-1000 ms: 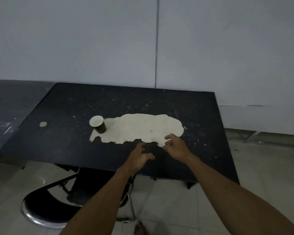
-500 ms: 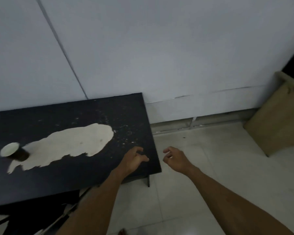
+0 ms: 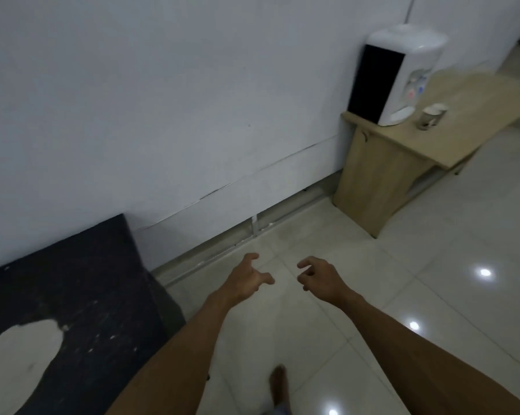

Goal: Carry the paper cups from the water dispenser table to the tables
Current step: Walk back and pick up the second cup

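Paper cups (image 3: 431, 115) stand close together on the light wooden table (image 3: 477, 115) at the upper right, beside a white and black water dispenser (image 3: 396, 76). The black table (image 3: 82, 283) with a pale worn patch fills the lower left. My left hand (image 3: 246, 278) and my right hand (image 3: 320, 277) are stretched out over the floor between the two tables, both empty with fingers loosely curled and apart. The cup left on the black table is out of frame.
A white wall (image 3: 163, 100) runs along the far side with a skirting channel at its foot. Glossy pale floor tiles (image 3: 432, 265) lie between the tables. A bare foot (image 3: 278, 384) shows at the bottom.
The view has swung right, away from the black table and its cup, bringing the dispenser table and cups into sight. Both hands came off the black table and now hang over the floor.
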